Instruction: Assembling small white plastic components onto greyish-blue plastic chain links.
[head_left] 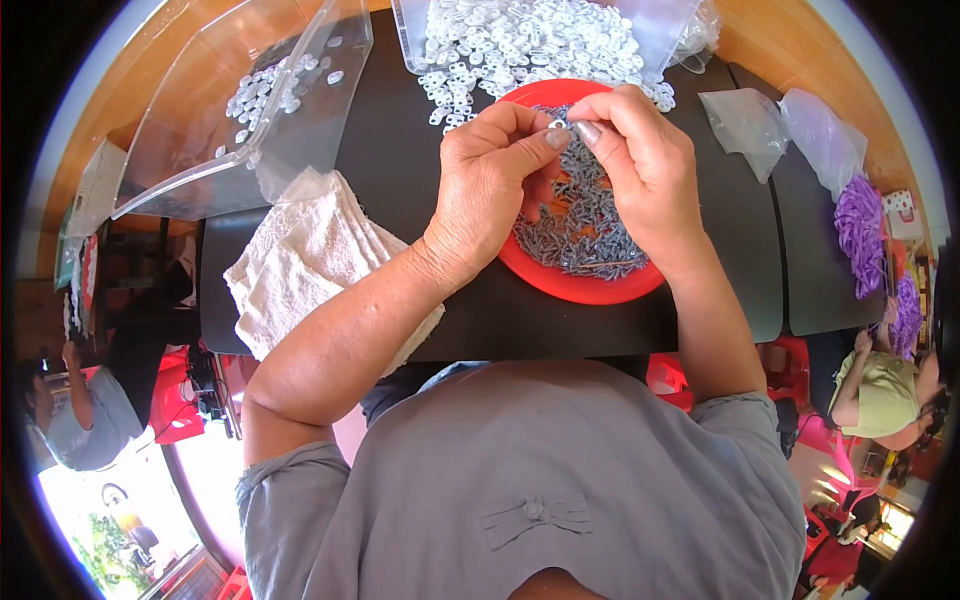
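the left hand (pixel 497 170) and right hand (pixel 645 165) partly hide the red plate (pixel 590 291); the white piece (pixel 559 124) between is too small to identify.

From my end I see a dark worktop (pixel 728 250) with a seam running toward its right side. A crumpled white towel (pixel 305 245) lies at its near left corner. By the far edge, right of the middle, I can make out a crumpled clear bag (pixel 699 32). A flat clear bag (pixel 742 128) lies by the seam toward the far right corner, with a cloudy bag (pixel 825 140) just beyond it. Along the right edge I have a purple bundle (pixel 858 235), with a second, smaller purple clump (pixel 905 315) past it. Off that edge I see a person in a pale green top (pixel 885 395); off the left edge, a red stool (pixel 178 400) and a person in a grey-blue top (pixel 95 425).
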